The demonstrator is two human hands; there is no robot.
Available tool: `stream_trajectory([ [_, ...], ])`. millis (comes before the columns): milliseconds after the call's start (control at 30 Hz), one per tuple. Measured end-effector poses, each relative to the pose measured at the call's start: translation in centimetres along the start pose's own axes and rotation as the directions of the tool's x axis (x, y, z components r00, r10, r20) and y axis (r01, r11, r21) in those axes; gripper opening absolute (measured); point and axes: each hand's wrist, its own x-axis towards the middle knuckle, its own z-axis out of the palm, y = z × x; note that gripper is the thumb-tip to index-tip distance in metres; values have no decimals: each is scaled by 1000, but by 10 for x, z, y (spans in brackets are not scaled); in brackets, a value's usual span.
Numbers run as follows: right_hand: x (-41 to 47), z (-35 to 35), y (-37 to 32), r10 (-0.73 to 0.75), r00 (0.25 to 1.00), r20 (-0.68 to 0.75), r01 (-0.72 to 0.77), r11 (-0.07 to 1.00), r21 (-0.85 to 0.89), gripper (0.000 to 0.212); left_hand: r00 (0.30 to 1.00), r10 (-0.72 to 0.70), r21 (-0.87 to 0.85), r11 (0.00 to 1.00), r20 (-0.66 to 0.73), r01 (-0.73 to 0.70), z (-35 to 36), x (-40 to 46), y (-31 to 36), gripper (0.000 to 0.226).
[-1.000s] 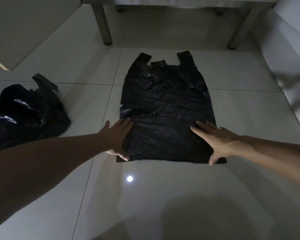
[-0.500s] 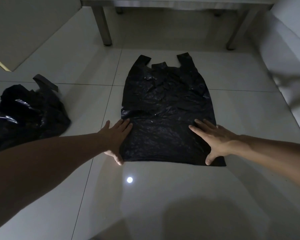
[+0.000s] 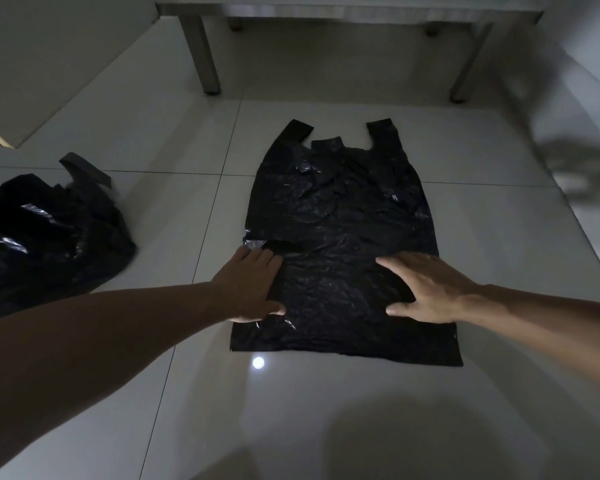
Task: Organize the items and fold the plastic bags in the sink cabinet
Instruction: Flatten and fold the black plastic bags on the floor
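A black plastic bag (image 3: 340,216) lies spread flat on the white tiled floor, its two handles pointing away from me. My left hand (image 3: 252,285) presses flat on the bag's left side, fingers straight. On the bag's lower right part rests my right hand (image 3: 426,289), palm down with fingers spread. Both hands sit a little above the bag's near edge.
A crumpled heap of black plastic bags (image 3: 45,237) lies on the floor at the left. Two metal legs (image 3: 203,53) of a low frame stand at the back. A wall (image 3: 589,140) runs along the right. A light reflection (image 3: 258,362) shows on the tile.
Both hands have slid away from me, up from the bag's bottom corners toward its middle, smoothing it. The bag's near edge now lies uncovered.
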Motion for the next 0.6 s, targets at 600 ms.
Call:
stream_trajectory([
  [600,11,-1,-2,113,983,142,-116,993,16,106,993,-46,-190,979,108,66,3,7,3,103],
])
